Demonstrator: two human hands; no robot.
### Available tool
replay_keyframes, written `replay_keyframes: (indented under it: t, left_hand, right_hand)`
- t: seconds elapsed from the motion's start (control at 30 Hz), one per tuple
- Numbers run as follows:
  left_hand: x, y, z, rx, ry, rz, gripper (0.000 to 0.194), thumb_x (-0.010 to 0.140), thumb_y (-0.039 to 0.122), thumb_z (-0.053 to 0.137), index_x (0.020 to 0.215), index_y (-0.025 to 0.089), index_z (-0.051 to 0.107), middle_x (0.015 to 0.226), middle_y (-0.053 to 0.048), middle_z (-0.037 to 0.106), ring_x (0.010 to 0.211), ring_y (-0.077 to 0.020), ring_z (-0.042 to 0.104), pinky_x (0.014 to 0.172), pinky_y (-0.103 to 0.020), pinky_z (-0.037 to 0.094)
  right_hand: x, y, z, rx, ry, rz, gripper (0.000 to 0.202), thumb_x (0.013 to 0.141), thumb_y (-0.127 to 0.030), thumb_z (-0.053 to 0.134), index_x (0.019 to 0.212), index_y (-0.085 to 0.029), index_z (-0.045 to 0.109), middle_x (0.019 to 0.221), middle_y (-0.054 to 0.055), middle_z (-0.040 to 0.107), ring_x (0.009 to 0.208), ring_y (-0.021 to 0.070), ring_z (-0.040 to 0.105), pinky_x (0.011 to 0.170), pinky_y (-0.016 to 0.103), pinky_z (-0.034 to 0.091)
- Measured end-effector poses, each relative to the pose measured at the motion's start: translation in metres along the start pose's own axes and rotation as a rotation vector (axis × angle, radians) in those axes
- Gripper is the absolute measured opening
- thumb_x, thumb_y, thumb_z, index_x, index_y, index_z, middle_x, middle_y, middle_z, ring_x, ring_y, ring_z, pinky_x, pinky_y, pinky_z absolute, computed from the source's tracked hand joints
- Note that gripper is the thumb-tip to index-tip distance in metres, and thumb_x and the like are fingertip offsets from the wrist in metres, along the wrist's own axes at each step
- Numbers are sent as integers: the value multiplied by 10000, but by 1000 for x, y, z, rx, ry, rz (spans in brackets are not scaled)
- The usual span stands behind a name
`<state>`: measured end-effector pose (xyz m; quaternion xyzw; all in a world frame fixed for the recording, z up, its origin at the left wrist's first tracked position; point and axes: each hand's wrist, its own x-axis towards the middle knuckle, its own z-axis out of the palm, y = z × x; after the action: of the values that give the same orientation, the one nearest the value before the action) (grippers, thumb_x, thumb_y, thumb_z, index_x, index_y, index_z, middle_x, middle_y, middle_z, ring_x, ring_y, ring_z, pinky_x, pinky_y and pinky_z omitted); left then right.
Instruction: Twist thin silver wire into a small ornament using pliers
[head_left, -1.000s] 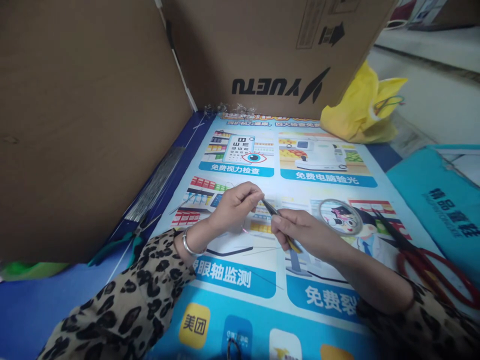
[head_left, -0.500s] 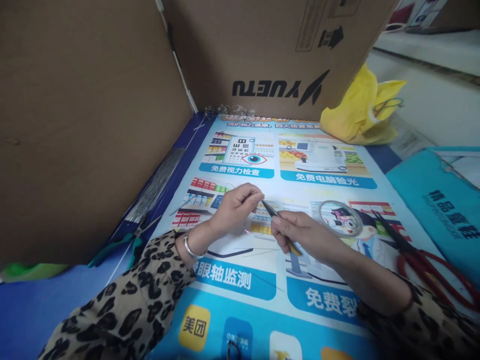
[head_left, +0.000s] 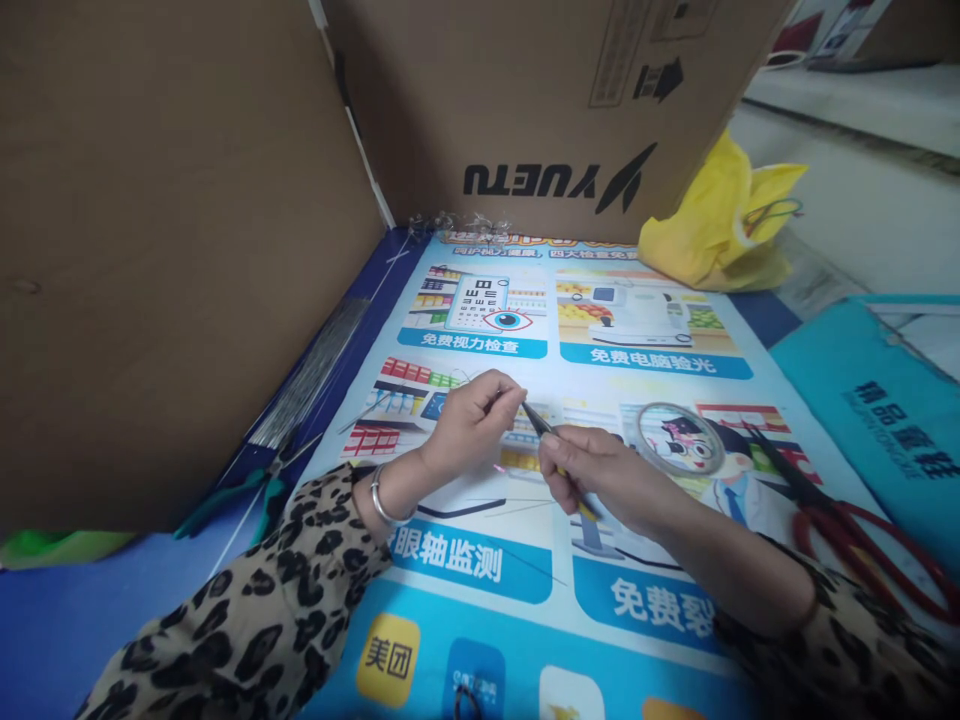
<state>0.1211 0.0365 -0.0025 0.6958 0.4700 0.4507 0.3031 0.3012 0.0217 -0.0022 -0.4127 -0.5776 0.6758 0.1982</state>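
My left hand point(head_left: 480, 415) is closed in a pinch, with a thin wire point(head_left: 463, 377) showing just behind the knuckles. What sits right between the fingertips is too small to make out. Wrapped round the yellow handles of needle-nose pliers point(head_left: 538, 418) is my right hand point(head_left: 592, 465). The plier tips meet my left fingertips. Under both hands lies a printed poster point(head_left: 480, 555), with a few loose thin wires point(head_left: 525, 562) across it.
Left stand green-handled cutting pliers point(head_left: 274, 480) and a bundle of straight wires point(head_left: 311, 375). Cardboard panels point(head_left: 405, 120) rise behind. On the right are a roll of clear tape point(head_left: 643, 440), red-handled scissors point(head_left: 847, 520), a yellow bag point(head_left: 709, 235) and a blue box point(head_left: 847, 350).
Both hands stay almost where they were. My right hand and the pliers have shifted very slightly, still meeting the left fingertips.
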Motion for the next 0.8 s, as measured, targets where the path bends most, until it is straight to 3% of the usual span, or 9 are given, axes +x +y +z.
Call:
replay_keyframes:
  t: [0.47, 0.63, 0.8]
  left_hand:
    - [-2, -1, 2, 53, 15, -12, 161, 862, 269, 457, 736, 177, 497, 608, 41, 517, 584, -83, 481, 610, -211, 391]
    - [0, -2, -1, -35, -37, -57, 179, 865, 293, 453, 737, 176, 495, 586, 48, 482, 547, -76, 446, 575, -204, 380]
    - [4, -5, -6, -180, -45, -110, 215, 862, 331, 462, 716, 172, 479, 578, 56, 441, 507, -61, 410, 537, -197, 361]
  right_hand:
    - [2, 7, 11, 161, 4, -11, 370, 849, -515, 438, 685, -185, 467, 452, -49, 479, 386, 84, 439, 396, 212, 280]
    - [1, 9, 9, 70, 22, -34, 374, 842, -521, 449, 671, -188, 448, 448, -61, 457, 383, 74, 411, 407, 212, 287]
    - [-2, 5, 6, -164, 11, -41, 399, 861, -531, 391, 643, -197, 417, 460, -55, 440, 431, 80, 396, 464, 223, 308]
